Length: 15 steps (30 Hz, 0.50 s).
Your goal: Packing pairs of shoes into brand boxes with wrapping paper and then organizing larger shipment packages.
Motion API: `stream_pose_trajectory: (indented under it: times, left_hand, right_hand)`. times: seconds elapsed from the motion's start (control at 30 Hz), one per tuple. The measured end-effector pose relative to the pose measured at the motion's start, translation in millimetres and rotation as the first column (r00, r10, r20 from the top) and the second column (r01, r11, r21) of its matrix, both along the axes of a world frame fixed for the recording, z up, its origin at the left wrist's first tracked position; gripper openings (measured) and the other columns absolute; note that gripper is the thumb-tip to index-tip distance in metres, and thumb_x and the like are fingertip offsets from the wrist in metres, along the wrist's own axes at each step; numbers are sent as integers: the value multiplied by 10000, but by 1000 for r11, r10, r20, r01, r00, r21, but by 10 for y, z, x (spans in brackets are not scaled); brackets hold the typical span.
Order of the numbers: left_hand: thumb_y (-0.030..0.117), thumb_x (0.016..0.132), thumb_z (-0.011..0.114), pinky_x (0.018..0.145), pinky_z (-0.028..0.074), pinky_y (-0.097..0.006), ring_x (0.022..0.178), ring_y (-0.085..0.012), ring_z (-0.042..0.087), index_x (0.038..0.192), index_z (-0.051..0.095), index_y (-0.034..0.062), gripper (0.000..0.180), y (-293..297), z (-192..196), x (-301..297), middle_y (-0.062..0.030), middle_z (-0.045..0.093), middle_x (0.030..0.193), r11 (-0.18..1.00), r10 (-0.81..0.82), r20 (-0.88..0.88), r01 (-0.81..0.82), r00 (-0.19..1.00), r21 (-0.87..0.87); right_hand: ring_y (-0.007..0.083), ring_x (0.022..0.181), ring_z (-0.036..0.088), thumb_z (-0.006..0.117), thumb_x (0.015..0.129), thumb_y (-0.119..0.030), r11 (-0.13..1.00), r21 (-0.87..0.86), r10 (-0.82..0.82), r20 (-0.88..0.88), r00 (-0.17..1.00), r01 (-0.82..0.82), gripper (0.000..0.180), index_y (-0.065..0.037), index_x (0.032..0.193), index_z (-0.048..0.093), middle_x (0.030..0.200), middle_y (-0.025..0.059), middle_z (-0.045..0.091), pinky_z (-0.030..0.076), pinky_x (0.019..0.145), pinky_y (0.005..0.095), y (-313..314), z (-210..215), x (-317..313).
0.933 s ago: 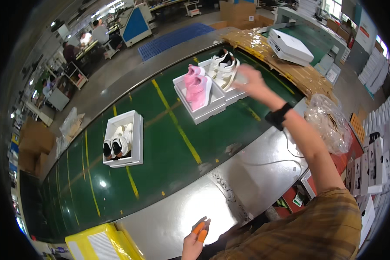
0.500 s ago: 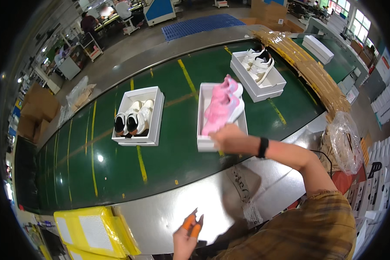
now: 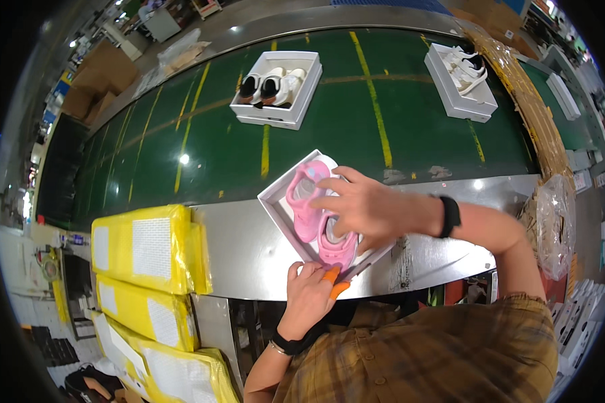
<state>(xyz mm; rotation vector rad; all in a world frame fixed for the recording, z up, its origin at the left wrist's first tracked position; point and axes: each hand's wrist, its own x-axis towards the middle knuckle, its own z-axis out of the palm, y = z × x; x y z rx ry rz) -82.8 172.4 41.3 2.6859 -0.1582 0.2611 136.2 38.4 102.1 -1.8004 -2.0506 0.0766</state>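
Observation:
A pair of pink sneakers (image 3: 307,216) lies side by side in a white shoe box (image 3: 273,201), which sits tilted at an angle on the metal ledge in front of me. Over the sneakers, my right hand (image 3: 366,208) reaches in from the right with fingers spread, touching their upper parts. My left hand (image 3: 309,293) grips the near corner of the box, orange covers on two of its fingers. Part of the nearer sneaker and the box's right side are hidden beneath my right hand.
On the green conveyor belt (image 3: 329,134) stand two more open boxes, one box (image 3: 269,115) with white-and-black sneakers, another box (image 3: 460,104) with white shoes at far right. Yellow-wrapped packs (image 3: 148,248) are stacked left. Taped cardboard (image 3: 517,87) edges the belt's right end.
The box with the pink sneakers has come off the belt toward me onto the metal ledge and turned. My left hand has moved up to its near corner; my right hand now lies over the sneakers.

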Motion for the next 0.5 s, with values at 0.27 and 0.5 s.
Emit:
stream_pose_trajectory:
  times: [0.27, 0.5]
  left_hand:
    - [330, 710, 799, 854, 378, -432, 814, -244, 515, 689, 685, 80, 275, 141, -1, -261, -36, 536, 738, 985, -6, 22, 2, 1000, 174]
    - [282, 691, 806, 791, 386, -408, 801, -250, 509, 696, 708, 71, 232, 241, -87, -315, -39, 541, 702, 997, -18, 37, 15, 999, 78]
  right_hand:
    - [298, 1112, 508, 797, 507, -190, 965, -240, 175, 311, 934, -101, 172, -231, 668, 752, 1117, 33, 603, 380, 959, 394, 637, 9, -88]
    - [373, 1290, 420, 795, 566, -213, 964, -263, 88, 487, 869, 49, 159, -252, 719, 787, 1351, 56, 551, 289, 1109, 442, 845, 136, -167]
